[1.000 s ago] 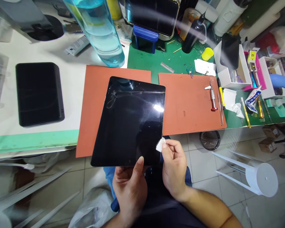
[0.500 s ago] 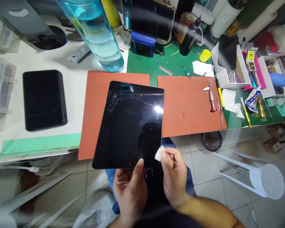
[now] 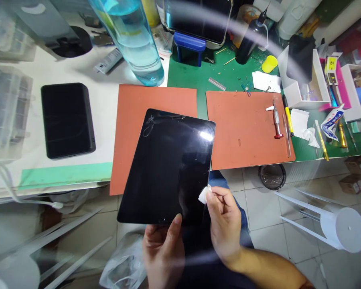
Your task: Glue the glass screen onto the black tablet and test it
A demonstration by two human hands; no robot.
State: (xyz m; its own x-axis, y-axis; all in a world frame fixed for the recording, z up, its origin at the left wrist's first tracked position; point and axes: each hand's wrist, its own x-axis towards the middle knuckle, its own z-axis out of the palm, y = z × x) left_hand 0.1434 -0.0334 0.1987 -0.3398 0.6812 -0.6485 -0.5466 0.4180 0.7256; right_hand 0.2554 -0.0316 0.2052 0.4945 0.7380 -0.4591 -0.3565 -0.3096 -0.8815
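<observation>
A black tablet [image 3: 165,168] is held tilted over the front edge of the bench, screen facing me. My left hand [image 3: 165,251] grips its bottom edge, thumb on the front and fingers beneath. A thin transparent loop or smear shows at the tablet's upper left corner, and a bright reflection lies at the upper right. My right hand [image 3: 225,224] pinches a small folded white tissue [image 3: 204,194] against the tablet's lower right edge. Under the far part of the tablet lies an orange mat [image 3: 124,120].
Another orange mat [image 3: 246,132] bears a screwdriver [image 3: 276,120] and tweezers. A water bottle [image 3: 141,52] stands behind. At left lies a black box-shaped device [image 3: 67,120]. White boxes [image 3: 315,90] of small items stand at right. A white stool [image 3: 345,228] is on the floor.
The tablet has tilted a little and its bottom edge sits lower in view. My right hand still pinches the tissue at its right edge. The whole view has shifted slightly.
</observation>
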